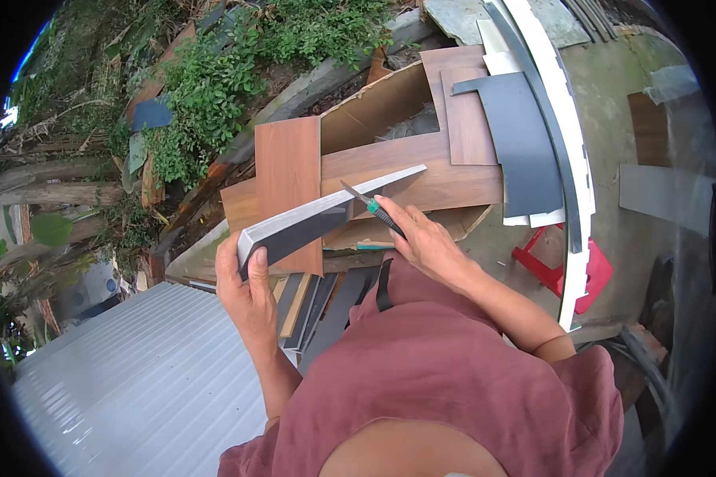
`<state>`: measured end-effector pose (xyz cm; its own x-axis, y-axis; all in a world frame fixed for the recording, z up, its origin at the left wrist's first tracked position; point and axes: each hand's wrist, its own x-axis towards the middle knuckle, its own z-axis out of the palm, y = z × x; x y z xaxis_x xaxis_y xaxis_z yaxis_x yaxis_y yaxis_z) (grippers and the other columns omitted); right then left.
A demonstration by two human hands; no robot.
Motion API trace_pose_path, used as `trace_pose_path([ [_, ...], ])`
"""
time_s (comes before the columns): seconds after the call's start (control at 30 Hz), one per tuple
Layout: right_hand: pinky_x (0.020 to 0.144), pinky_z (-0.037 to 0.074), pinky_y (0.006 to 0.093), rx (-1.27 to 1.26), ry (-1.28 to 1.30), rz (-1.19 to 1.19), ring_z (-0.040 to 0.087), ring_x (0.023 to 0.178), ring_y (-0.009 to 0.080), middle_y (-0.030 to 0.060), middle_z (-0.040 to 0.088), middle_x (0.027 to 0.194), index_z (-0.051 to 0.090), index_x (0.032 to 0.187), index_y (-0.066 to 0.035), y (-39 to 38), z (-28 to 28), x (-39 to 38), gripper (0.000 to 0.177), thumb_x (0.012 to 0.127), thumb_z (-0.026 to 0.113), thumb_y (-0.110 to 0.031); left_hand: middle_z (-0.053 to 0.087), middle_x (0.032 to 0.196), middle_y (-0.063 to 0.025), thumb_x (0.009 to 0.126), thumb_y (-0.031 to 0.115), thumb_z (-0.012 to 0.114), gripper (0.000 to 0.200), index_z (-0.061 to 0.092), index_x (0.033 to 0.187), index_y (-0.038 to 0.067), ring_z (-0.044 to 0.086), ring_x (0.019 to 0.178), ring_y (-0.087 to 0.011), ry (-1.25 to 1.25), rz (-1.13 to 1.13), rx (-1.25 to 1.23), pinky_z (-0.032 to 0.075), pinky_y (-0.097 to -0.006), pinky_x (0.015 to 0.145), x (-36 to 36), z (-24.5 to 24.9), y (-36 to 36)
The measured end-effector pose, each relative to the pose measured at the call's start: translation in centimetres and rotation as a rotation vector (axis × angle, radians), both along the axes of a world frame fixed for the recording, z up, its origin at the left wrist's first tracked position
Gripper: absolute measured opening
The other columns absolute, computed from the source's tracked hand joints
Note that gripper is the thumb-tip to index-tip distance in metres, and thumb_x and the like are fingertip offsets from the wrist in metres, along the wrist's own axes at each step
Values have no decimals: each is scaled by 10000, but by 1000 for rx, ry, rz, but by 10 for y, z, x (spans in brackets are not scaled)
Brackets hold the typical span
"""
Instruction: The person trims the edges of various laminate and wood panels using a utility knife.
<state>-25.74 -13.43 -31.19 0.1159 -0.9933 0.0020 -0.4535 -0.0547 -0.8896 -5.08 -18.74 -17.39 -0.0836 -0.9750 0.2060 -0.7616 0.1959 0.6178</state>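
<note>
My left hand [248, 288] grips the near-left end of a long dark board [290, 238] with a pale grey edge, thumb on its dark face. The board is held up and slants away to the right. My right hand [428, 250] is closed around the black ribbed handle of a small knife [386, 216] with a green collar. Its narrow blade points up and left, right at the board's pale edge. Under the board lie wood-grain panels [288, 163], resting across an open cardboard box [386, 103].
A dark grey sheet [519, 143] and a long white curved strip [561, 119] lie to the right, beside a red plastic stool [589, 274]. Corrugated metal sheeting [151, 366] spreads at lower left. Several narrow offcuts [298, 310] lie near my body. Leafy plants [215, 95] grow at upper left.
</note>
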Motion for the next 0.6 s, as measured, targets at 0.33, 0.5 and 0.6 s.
trace_pose_path([
  [0.33,747,444,478,181,113,15,556,889,409,221,546,1045,258,1377,-211,-9,-194,-67,637,814,495,-29,535,962,-85,889,142,561,258,513,1085,-20,495,846,-165,24,169,-31,412,-259,762,-17,-6,28],
  [0.5,774,442,492,363,169,33,561,893,431,271,569,1020,232,1389,-198,-19,-235,-76,638,829,501,-52,539,977,-84,889,163,567,265,518,1076,-19,497,846,-162,8,186,-41,416,-258,753,-10,-10,40],
  [0.6,839,437,475,532,202,18,547,969,416,255,578,1018,282,1367,-233,-24,-266,-84,588,840,498,-87,541,965,-77,892,178,566,266,523,1070,-14,496,830,-155,-7,170,-48,417,-255,744,-8,-7,42],
])
